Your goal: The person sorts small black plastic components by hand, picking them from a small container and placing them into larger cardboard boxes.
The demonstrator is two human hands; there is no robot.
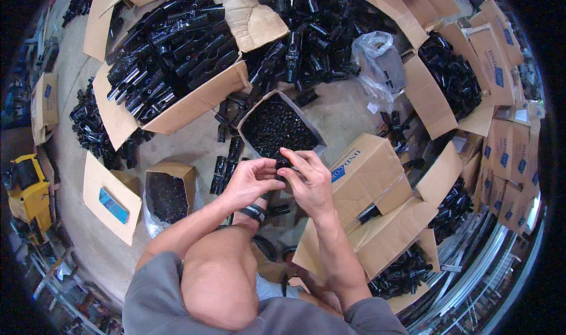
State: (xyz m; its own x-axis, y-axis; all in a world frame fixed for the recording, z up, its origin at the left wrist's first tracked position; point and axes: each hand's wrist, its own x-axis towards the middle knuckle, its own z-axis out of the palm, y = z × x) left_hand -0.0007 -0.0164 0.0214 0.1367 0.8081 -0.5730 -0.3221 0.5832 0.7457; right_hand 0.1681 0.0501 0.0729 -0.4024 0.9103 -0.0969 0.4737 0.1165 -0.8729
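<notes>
The two hands meet in the middle of the scene, just at the near side of an open box [320, 147] with small black pieces [277, 126] inside. The left hand [256, 179] has its fingers bent and pinches a small black part [281, 171] between thumb and fingertips. The right hand [309, 179] comes from the other side and pinches the same part with its thumb and index finger. The fingers cover much of this part, so its exact shape I cannot tell.

On the far left stands a large open carton [197, 102], filled with long black parts [171, 52]. More of such black parts lie on the far side, where a clear plastic bag [380, 58] is beside them. To the right of the hands there is a brown carton [368, 170]. On the left, a smaller box [188, 185] holds dark pieces, and next to it a blue flat object [113, 205] lies on a cardboard flap [94, 179]. A yellow machine [32, 196] stands at the left edge, and long metal bars [477, 270] lie at the near right.
</notes>
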